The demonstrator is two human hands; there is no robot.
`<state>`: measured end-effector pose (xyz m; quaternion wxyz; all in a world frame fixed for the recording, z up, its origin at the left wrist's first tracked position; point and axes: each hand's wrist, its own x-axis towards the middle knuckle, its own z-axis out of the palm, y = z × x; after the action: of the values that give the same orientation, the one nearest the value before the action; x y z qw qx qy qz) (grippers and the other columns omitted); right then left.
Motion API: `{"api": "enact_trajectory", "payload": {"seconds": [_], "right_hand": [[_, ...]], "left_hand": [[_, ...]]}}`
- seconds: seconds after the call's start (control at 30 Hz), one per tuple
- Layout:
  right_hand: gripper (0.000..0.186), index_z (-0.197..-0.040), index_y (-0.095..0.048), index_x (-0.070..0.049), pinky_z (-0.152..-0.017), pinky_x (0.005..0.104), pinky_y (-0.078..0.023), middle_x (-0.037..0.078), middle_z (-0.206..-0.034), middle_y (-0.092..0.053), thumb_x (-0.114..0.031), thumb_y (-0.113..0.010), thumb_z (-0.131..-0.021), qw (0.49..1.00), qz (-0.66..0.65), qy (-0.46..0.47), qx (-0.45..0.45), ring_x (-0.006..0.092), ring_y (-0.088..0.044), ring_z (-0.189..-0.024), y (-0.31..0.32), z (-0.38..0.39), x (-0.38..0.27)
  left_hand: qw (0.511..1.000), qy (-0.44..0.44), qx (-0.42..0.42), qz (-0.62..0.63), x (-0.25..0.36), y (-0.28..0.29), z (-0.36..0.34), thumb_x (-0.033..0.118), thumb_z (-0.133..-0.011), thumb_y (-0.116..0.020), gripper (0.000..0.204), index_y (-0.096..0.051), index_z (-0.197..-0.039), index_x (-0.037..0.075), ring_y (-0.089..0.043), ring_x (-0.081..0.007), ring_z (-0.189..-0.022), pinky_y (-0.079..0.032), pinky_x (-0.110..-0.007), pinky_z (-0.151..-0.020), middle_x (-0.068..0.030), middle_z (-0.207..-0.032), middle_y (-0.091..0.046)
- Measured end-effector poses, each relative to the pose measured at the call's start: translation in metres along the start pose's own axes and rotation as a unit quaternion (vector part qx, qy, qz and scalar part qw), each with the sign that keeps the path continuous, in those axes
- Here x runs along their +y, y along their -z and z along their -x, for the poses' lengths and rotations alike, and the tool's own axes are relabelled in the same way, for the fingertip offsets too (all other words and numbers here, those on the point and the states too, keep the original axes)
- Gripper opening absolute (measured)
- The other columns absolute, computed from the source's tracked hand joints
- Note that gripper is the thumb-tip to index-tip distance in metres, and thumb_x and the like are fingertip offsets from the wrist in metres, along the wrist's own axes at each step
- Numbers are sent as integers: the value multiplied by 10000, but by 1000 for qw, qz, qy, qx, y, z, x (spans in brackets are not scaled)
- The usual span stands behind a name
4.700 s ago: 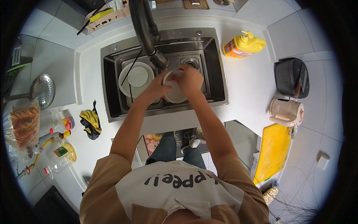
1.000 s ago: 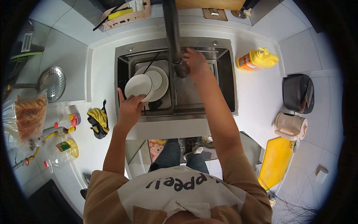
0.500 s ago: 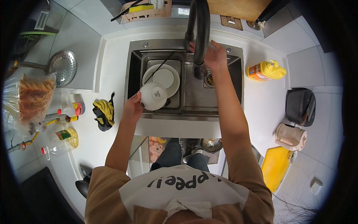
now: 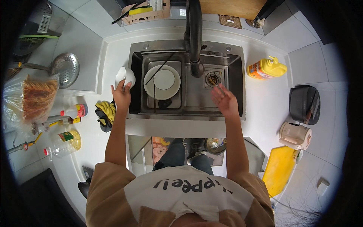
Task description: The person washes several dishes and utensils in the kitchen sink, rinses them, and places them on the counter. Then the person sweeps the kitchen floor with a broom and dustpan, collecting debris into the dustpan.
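My left hand point(image 4: 122, 95) grips a small white bowl point(image 4: 125, 77) by its side, over the counter just left of the sink. The bowl is tilted. My right hand point(image 4: 225, 100) is over the right basin point(image 4: 196, 99), its fingers spread and nothing in it. Near its fingertips is the drain strainer point(image 4: 213, 79), with brownish scraps inside. In the left basin lies a white plate point(image 4: 173, 90) with a smaller white dish point(image 4: 164, 79) on it. A pair of dark chopsticks point(image 4: 155, 99) lies there too, one across the plate. The black faucet point(image 4: 196, 38) arches over the right basin.
On the left counter are yellow-black gloves point(image 4: 105, 113), a red-capped bottle point(image 4: 74, 111) and an oil bottle point(image 4: 66, 142). A skimmer point(image 4: 65, 70) hangs on the left. To the right stand a yellow pump bottle point(image 4: 267, 69), a kettle point(image 4: 295, 135) and a yellow cutting board point(image 4: 279, 170).
My left hand has carried the bowl from over the left basin to the counter at left. My right hand has come back from beside the faucet toward me.
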<state>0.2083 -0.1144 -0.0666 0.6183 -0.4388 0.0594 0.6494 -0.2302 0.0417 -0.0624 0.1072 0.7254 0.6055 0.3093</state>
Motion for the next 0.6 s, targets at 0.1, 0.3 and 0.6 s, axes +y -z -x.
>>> {"api": "enact_trajectory", "payload": {"seconds": [0.1, 0.3, 0.6], "right_hand": [[417, -1352, -526, -96, -1046, 459, -441, 128, -1289, -589, -219, -563, -955, 1000, -8, -16, 12, 289, -554, -1206, 31, 34, 24], [420, -1352, -528, -98, -1012, 447, -467, 112, -1244, -606, -244, -572, -961, 999, -27, -14, 26, 277, -577, -1162, 68, 92, 50], [413, -1351, -524, -85, -982, 432, -484, 112, -1201, -595, -236, -553, -968, 997, 17, 36, 65, 276, -581, -1145, 85, 134, 52]], "left_hand": [[996, -17, -9, -92, -22, 1, -9, 140, -924, -619, 245, -669, -1156, 80, -648, -302, -725, -168, -562, -1175, -127, -721, -677], [982, -15, -7, -186, -60, -7, -12, 141, -910, -600, 254, -667, -1154, 118, -677, -323, -867, -142, -622, -1160, -112, -828, -722], [967, 41, -42, -249, -73, -13, -16, 225, -950, -564, 312, -644, -1241, 146, -685, -303, -964, -136, -615, -1163, -102, -957, -740]]}}
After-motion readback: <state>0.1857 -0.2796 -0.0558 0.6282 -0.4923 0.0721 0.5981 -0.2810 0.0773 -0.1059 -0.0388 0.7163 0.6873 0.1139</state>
